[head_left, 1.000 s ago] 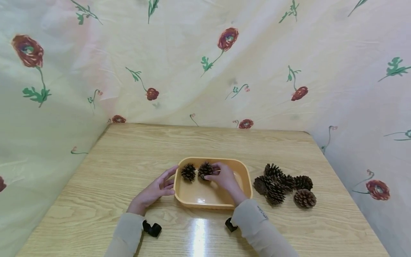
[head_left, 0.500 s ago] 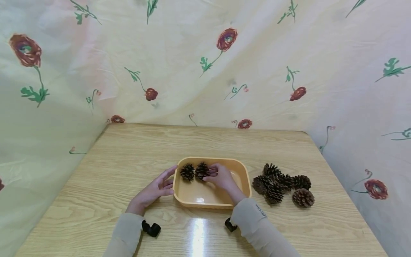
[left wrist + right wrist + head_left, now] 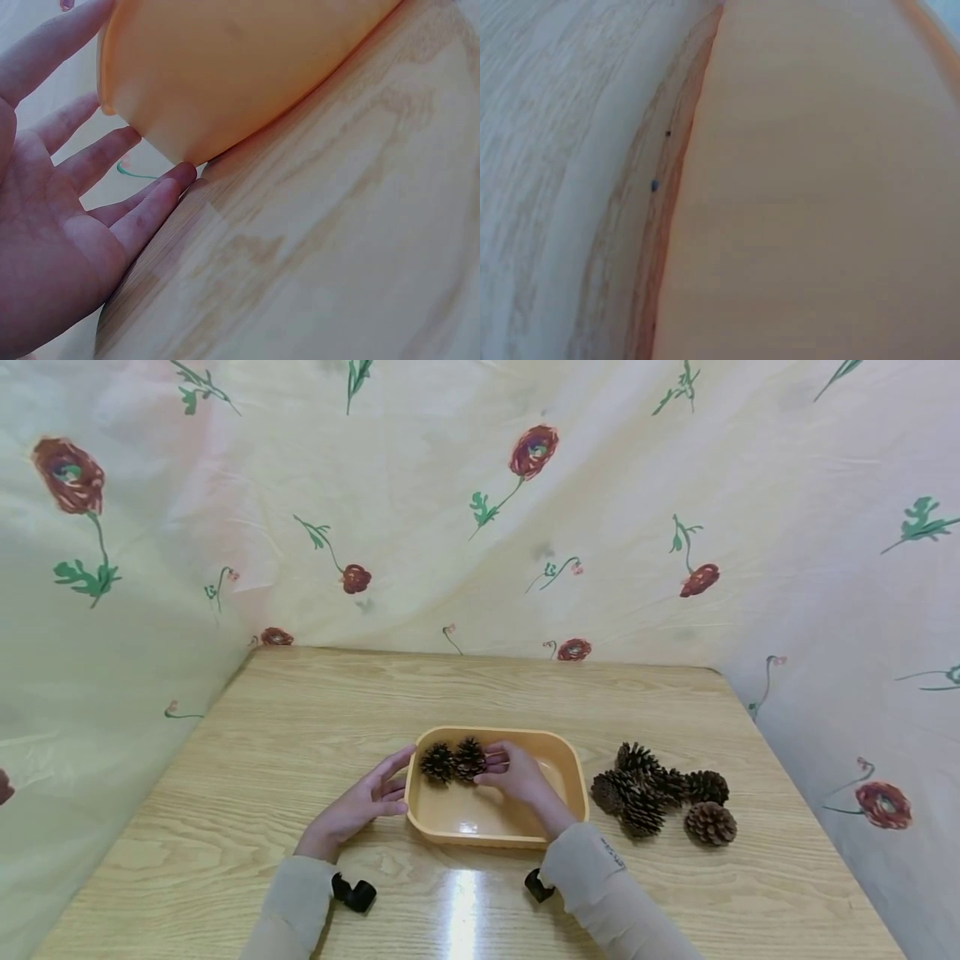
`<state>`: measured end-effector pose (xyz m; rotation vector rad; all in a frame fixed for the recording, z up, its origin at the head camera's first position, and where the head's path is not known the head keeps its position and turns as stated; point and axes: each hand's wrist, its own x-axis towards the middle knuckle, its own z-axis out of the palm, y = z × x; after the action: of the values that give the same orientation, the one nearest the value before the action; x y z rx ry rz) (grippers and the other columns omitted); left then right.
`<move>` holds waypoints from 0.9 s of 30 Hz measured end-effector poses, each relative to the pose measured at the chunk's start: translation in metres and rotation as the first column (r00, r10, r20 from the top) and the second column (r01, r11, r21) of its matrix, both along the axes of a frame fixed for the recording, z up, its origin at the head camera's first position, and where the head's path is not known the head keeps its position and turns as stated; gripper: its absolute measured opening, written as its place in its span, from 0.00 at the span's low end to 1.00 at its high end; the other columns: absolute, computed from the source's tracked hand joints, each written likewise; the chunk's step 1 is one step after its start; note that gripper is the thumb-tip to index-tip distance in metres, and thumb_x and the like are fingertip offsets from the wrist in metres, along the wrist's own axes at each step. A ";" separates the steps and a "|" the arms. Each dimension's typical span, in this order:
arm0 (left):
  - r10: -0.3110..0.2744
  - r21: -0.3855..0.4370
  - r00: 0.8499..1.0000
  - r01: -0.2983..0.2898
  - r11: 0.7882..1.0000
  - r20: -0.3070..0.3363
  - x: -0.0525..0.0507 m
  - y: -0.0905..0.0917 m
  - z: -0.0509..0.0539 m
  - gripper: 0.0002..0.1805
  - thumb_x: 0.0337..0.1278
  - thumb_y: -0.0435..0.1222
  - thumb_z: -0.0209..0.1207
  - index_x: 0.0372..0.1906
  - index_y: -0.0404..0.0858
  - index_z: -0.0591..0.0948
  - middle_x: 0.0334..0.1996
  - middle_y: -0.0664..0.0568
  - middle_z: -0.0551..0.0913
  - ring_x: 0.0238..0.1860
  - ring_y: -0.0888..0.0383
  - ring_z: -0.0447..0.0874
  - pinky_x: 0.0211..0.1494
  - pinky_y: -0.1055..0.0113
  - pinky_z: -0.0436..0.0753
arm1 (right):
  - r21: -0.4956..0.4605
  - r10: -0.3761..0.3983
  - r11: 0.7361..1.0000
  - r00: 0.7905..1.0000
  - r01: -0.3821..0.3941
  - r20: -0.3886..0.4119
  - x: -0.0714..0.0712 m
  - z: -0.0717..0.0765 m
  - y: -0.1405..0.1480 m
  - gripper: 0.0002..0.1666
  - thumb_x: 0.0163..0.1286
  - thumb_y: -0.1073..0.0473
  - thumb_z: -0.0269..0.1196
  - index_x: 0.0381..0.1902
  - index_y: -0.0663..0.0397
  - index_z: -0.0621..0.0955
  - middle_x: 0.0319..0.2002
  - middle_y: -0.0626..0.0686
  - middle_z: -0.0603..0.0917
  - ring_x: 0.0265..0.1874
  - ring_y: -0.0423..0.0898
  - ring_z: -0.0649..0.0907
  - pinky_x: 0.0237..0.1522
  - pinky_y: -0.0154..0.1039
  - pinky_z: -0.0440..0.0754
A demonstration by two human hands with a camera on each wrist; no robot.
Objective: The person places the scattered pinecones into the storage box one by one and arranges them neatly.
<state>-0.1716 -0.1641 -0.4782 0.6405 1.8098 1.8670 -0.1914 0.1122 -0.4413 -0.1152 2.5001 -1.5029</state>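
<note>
An orange plastic tray (image 3: pixel 491 841) sits on the table with two brown pine cones at its left end. My left hand (image 3: pixel 362 800) touches the tray's left side with spread fingers; the left wrist view shows the fingertips against the outer wall (image 3: pixel 225 75). Inside the tray, my right hand (image 3: pixel 519 777) holds a pine cone (image 3: pixel 469 760) by its right side, thumb in front and fingers behind. Left of it lies the other pine cone (image 3: pixel 437 762), close against it. In the right wrist view only the tray's outer wall (image 3: pixel 802 195) shows; the hand is out of sight there.
Right of the tray, several pine cones (image 3: pixel 641 793) lie heaped on the wooden table (image 3: pixel 337 693), with one pine cone (image 3: pixel 710 823) at the heap's near right. A flowered cloth (image 3: pixel 420 510) hangs behind the table and along its sides.
My right hand has shifted slightly left with its pine cone, closing the gap to the other cone. The left hand stays at the tray's side.
</note>
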 end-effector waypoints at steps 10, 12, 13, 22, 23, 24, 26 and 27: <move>0.008 -0.012 1.000 -0.008 1.000 0.001 0.000 0.001 0.001 0.48 0.59 0.29 0.61 0.78 0.43 0.46 0.78 0.40 0.42 0.75 0.34 0.50 0.76 0.45 0.56 | 0.038 -0.061 0.998 0.997 0.059 0.040 0.003 0.008 0.006 0.30 0.58 0.63 0.70 0.57 0.65 0.75 0.51 0.62 0.83 0.51 0.56 0.82 0.58 0.47 0.81; 0.008 -0.012 1.000 -0.008 1.000 0.000 0.000 0.001 0.000 0.48 0.59 0.30 0.61 0.78 0.44 0.46 0.78 0.41 0.42 0.75 0.34 0.50 0.76 0.45 0.55 | 0.028 -0.066 0.998 0.997 0.065 0.039 0.005 0.011 0.008 0.30 0.58 0.63 0.69 0.58 0.65 0.74 0.52 0.62 0.82 0.52 0.56 0.82 0.58 0.47 0.81; 0.007 -0.012 1.000 -0.007 1.000 -0.001 0.000 0.001 0.000 0.48 0.59 0.30 0.61 0.78 0.44 0.46 0.78 0.40 0.42 0.75 0.34 0.50 0.76 0.45 0.55 | 0.022 -0.064 0.998 0.997 0.064 0.034 0.006 0.013 0.009 0.30 0.59 0.63 0.69 0.59 0.65 0.74 0.52 0.62 0.82 0.52 0.56 0.82 0.58 0.47 0.81; 0.009 -0.026 1.000 -0.010 1.000 -0.014 -0.001 0.000 -0.002 0.48 0.59 0.29 0.60 0.78 0.44 0.46 0.78 0.40 0.42 0.75 0.34 0.50 0.76 0.47 0.57 | -0.019 -0.038 0.999 0.999 0.038 -0.010 0.016 0.024 0.022 0.30 0.62 0.65 0.66 0.60 0.69 0.72 0.56 0.67 0.79 0.54 0.61 0.80 0.58 0.50 0.81; 0.007 -0.021 1.000 -0.008 1.000 -0.015 -0.001 0.000 -0.002 0.48 0.59 0.28 0.60 0.78 0.43 0.46 0.78 0.40 0.42 0.75 0.34 0.50 0.76 0.47 0.56 | -0.019 -0.037 0.999 0.999 0.037 -0.014 0.017 0.026 0.023 0.30 0.62 0.65 0.66 0.61 0.70 0.72 0.56 0.67 0.79 0.55 0.61 0.80 0.58 0.50 0.81; 0.006 -0.017 1.000 -0.007 1.000 -0.013 -0.001 0.000 -0.002 0.48 0.59 0.29 0.61 0.78 0.43 0.46 0.78 0.40 0.42 0.75 0.34 0.50 0.76 0.46 0.56 | -0.019 -0.035 0.999 0.999 0.035 -0.021 0.019 0.027 0.025 0.29 0.63 0.65 0.66 0.60 0.70 0.72 0.56 0.68 0.79 0.55 0.61 0.80 0.58 0.50 0.81; 0.002 -0.011 1.000 -0.003 1.000 -0.016 0.000 0.000 -0.001 0.48 0.59 0.29 0.61 0.78 0.43 0.46 0.78 0.40 0.42 0.75 0.34 0.50 0.76 0.46 0.55 | -0.014 -0.037 0.999 0.999 0.037 -0.038 0.021 0.030 0.029 0.29 0.63 0.66 0.66 0.61 0.70 0.72 0.55 0.68 0.79 0.54 0.61 0.80 0.58 0.50 0.81; 0.001 -0.009 1.000 -0.001 1.000 -0.016 0.000 0.001 -0.001 0.48 0.59 0.29 0.61 0.78 0.43 0.46 0.78 0.40 0.42 0.75 0.34 0.50 0.76 0.45 0.55 | -0.012 -0.037 0.999 0.998 0.037 -0.050 0.023 0.031 0.031 0.29 0.63 0.66 0.66 0.61 0.70 0.72 0.55 0.68 0.79 0.54 0.62 0.80 0.57 0.50 0.81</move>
<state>-0.1720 -0.1635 -0.4792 0.6532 1.8274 1.8588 -0.1686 0.1436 -0.4102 -0.1102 2.5465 -1.5468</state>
